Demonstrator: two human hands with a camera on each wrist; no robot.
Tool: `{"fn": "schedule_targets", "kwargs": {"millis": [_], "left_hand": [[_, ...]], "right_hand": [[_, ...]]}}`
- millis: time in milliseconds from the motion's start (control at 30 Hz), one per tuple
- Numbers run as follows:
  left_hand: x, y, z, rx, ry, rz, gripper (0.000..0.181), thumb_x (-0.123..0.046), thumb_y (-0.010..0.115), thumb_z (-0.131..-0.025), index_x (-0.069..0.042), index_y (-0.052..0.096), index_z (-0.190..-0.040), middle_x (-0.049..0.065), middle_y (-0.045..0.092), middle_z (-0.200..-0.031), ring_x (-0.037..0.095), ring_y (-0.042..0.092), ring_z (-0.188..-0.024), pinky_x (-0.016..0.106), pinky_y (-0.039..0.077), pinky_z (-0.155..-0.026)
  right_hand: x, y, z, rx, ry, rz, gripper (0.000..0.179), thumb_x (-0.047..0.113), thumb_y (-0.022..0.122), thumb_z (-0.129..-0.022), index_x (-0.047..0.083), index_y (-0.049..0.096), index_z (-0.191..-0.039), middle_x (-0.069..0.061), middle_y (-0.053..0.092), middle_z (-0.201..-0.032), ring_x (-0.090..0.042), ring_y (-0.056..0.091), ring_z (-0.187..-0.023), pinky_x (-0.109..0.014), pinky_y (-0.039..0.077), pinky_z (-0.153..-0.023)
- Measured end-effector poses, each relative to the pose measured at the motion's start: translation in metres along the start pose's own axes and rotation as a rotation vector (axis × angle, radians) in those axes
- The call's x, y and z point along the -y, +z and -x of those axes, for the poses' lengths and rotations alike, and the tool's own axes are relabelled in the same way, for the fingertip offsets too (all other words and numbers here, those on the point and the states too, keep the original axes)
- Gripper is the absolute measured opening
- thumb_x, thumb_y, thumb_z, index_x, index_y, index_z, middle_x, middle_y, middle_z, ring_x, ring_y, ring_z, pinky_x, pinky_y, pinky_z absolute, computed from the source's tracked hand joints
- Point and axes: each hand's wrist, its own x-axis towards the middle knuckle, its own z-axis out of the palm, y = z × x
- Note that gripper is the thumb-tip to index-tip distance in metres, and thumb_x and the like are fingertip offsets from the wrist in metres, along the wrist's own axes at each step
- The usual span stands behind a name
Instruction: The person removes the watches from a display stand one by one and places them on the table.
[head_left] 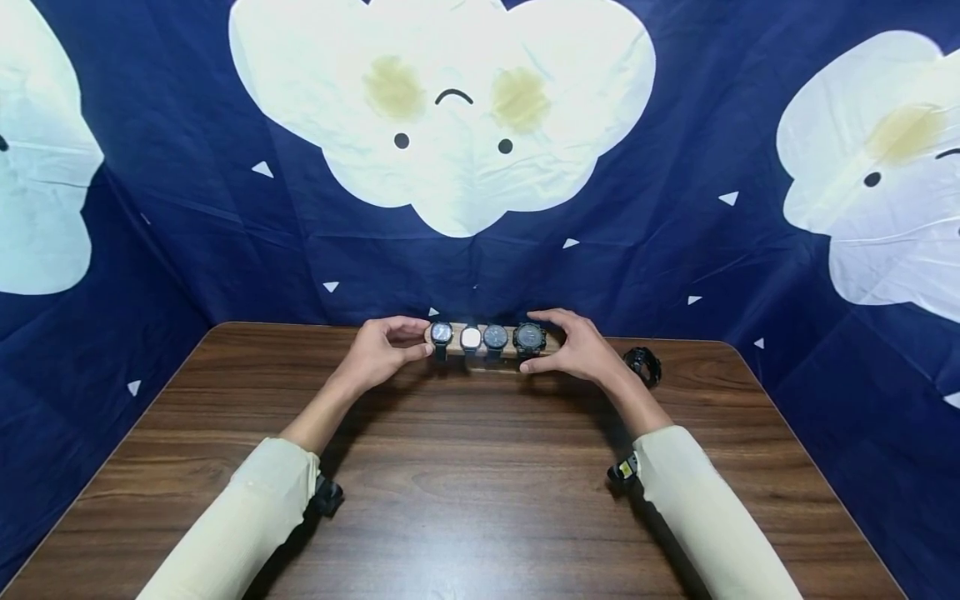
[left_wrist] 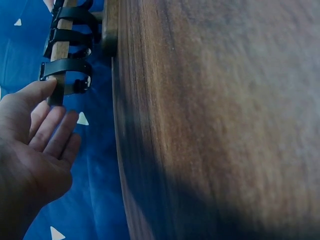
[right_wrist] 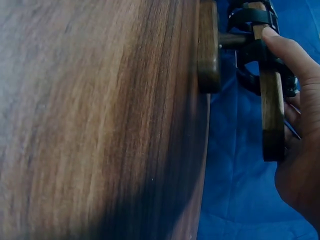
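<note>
A wooden watch stand (head_left: 553, 343) is at the table's far edge, its crossbar (right_wrist: 271, 110) held up on a short post above a thick wooden base (right_wrist: 209, 55). Several dark-strapped watches are looped round the bar. From the left come a round watch (head_left: 441, 333), a square one with a bright face (head_left: 471, 337), a round dark one (head_left: 495, 337) and a bulky black one (head_left: 529, 336). My left hand (head_left: 378, 350) pinches the bar's left end. Around the right end my right hand (head_left: 577, 350) grips, thumb in front by the bulky watch, fingers behind.
Another black watch (head_left: 643, 367) lies on the wooden table (head_left: 450, 467) at the far right, just beyond my right wrist. Behind the table hangs a dark blue cloth (head_left: 300, 250) with white clouds, which also covers both sides.
</note>
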Motion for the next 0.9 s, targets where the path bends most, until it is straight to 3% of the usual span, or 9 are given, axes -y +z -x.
{"fn": "schedule_targets", "kwargs": {"millis": [200,433,533,700,900], "left_hand": [[0.0,0.001,0.0,-0.003,0.003,0.001,0.041,-0.007,0.09,-0.095,0.0,0.079,-0.133,0.022,0.083,-0.129,0.037,0.081,-0.124,0.053,0.061,-0.111],[0.001,0.001,0.0,-0.005,0.011,0.001,0.04,-0.008,0.09,-0.095,0.0,0.08,-0.132,0.021,0.084,-0.128,0.036,0.081,-0.122,0.022,0.061,-0.098],[0.001,0.002,0.0,-0.009,0.01,0.011,0.04,-0.007,0.09,-0.095,0.0,0.08,-0.133,0.022,0.084,-0.128,0.037,0.081,-0.122,0.015,0.058,-0.094],[0.001,0.003,0.001,-0.014,0.01,0.017,0.041,-0.007,0.09,-0.095,0.001,0.08,-0.133,0.022,0.083,-0.128,0.037,0.081,-0.123,0.014,0.057,-0.094],[0.001,0.004,0.003,-0.019,0.012,0.019,0.041,-0.008,0.09,-0.095,0.0,0.08,-0.134,0.021,0.083,-0.129,0.037,0.081,-0.124,0.016,0.058,-0.096]], "right_hand": [[-0.002,0.004,-0.003,0.023,0.026,-0.002,0.097,0.046,0.106,-0.076,0.021,0.065,-0.16,-0.009,0.061,-0.167,-0.04,0.051,-0.16,-0.067,0.044,-0.128],[-0.006,0.006,-0.003,0.025,0.037,0.016,0.098,0.051,0.105,-0.076,0.026,0.064,-0.162,-0.007,0.059,-0.17,-0.04,0.05,-0.162,-0.067,0.045,-0.128],[-0.007,0.008,-0.004,0.031,0.046,0.037,0.098,0.053,0.104,-0.077,0.029,0.063,-0.162,-0.007,0.057,-0.172,-0.04,0.05,-0.162,-0.068,0.046,-0.127],[-0.007,0.01,-0.003,0.013,0.055,0.079,0.093,0.055,0.102,-0.077,0.032,0.066,-0.159,-0.007,0.061,-0.169,-0.039,0.054,-0.159,-0.066,0.049,-0.123],[-0.006,0.011,-0.001,-0.019,0.075,0.045,0.086,0.05,0.105,-0.076,0.039,0.07,-0.154,-0.006,0.064,-0.166,-0.036,0.058,-0.156,-0.063,0.052,-0.121]]}}
